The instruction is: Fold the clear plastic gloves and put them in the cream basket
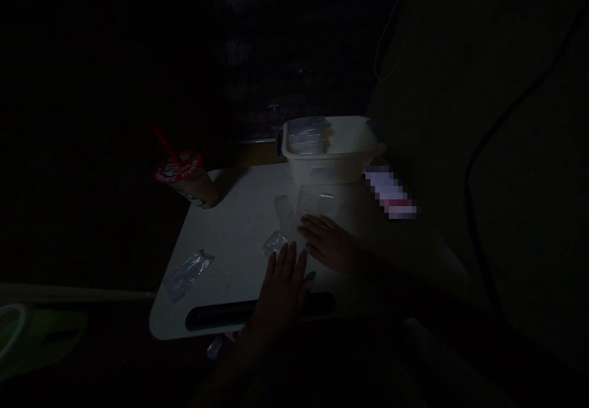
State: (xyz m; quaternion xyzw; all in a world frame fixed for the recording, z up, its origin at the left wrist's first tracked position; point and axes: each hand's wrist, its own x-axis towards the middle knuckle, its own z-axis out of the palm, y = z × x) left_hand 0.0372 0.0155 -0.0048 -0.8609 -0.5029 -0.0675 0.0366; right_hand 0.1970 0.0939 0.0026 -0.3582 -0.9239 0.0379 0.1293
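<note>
The scene is very dark. My left hand (283, 282) lies flat on a small pale table (221, 236), fingers stretched forward and together, its tips touching a small clear plastic packet (275, 242). My right hand (329, 242) rests flat beside it, fingers pointing left, just below more clear packets (317, 202). Neither hand grips anything. A white plastic tub (340, 150) at the table's far edge holds a stack of clear packets (307, 135).
A sealed drink cup (186, 178) with a red straw stands at the table's far left corner. Another clear packet (188, 271) lies near the left front. A dark slot handle (216, 315) runs along the front edge. Cables hang on the wall at right.
</note>
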